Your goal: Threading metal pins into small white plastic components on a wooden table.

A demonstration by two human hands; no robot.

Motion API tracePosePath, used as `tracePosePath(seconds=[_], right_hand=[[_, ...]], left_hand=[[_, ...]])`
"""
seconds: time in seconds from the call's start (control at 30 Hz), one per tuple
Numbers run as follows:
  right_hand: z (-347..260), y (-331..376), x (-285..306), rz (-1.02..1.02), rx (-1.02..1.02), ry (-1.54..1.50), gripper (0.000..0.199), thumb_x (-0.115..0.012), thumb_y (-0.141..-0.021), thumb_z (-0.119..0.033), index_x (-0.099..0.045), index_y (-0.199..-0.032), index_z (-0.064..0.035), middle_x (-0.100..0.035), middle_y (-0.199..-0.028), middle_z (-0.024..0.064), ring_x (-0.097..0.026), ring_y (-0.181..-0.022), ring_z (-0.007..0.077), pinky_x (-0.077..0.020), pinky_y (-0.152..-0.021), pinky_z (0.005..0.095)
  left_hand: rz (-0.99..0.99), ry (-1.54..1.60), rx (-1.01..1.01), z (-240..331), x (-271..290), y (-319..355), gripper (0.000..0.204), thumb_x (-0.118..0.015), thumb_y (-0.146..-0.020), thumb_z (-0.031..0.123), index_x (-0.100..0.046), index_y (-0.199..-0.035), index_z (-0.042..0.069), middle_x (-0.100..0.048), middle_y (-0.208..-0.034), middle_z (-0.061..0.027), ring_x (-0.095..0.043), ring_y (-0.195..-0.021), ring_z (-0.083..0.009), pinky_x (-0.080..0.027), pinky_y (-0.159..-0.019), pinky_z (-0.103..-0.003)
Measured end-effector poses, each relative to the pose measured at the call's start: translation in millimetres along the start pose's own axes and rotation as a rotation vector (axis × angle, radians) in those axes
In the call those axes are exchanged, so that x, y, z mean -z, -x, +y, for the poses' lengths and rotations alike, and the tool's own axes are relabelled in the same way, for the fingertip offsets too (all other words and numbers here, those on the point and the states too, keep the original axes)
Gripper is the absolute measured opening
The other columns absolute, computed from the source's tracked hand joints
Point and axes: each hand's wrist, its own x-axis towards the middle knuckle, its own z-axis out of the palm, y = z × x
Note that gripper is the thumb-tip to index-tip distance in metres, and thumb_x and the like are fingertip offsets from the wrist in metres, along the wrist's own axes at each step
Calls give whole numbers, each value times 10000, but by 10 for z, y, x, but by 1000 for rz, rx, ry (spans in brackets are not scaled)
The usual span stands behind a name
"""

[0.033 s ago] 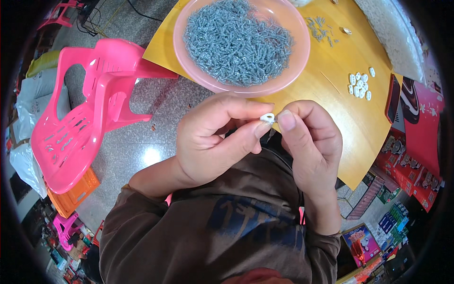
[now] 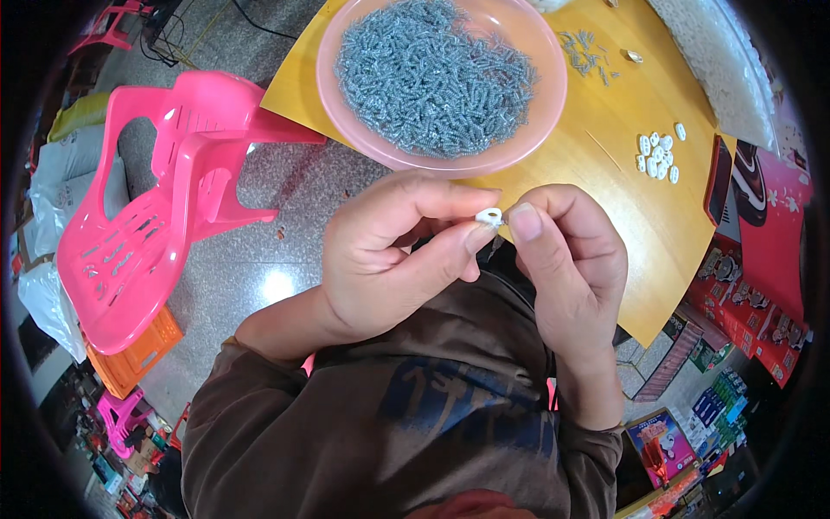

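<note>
Between the thumb and forefinger of my left hand [image 2: 389,251] is a small white plastic piece [image 2: 488,215] with an oval hole in it. My right hand [image 2: 571,268] is closed in a pinch just to the right of that piece. Whatever its fingertips hold is mostly hidden; only a tiny dark bit shows between the hands. Both hands are in front of a pink basin [image 2: 553,95] heaped with grey metal screws [image 2: 432,82]. Several similar white pieces [image 2: 659,158] lie in a cluster on the yellow table [image 2: 571,156], right of my hands.
Some loose screws [image 2: 588,54] lie right of the basin, and a thin stick [image 2: 603,150] lies nearer. A large clear bag of white pieces [image 2: 722,65] stands at the far right, beside a phone [image 2: 718,182]. A pink plastic chair [image 2: 160,208] stands on the left.
</note>
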Motion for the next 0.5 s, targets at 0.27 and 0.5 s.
tracePosePath(seconds=[0.27,0.5], right_hand=[[82,-14,62,-20,189,159,66,-545,-840,-64,-548,-843,2,-511,-705,-35,-414,-628,16,-343,-546,153],[132,-6,72,54,361,450,58,-569,-813,-58,-546,-797,-8,-536,-643,38,-472,-557,84,-384,-508,211]], left_hand=[[-64,-27,-48,-22,2,-3,247,-533,-789,-62,-517,-1035,-39,-540,-912,-110,-557,-624,-97,-457,-539,-184],[-20,-167,-75,-1,-38,-10,226,-557,-763,-66,-557,-986,-24,-562,-806,-72,-562,-608,-81,-443,-522,-179]])
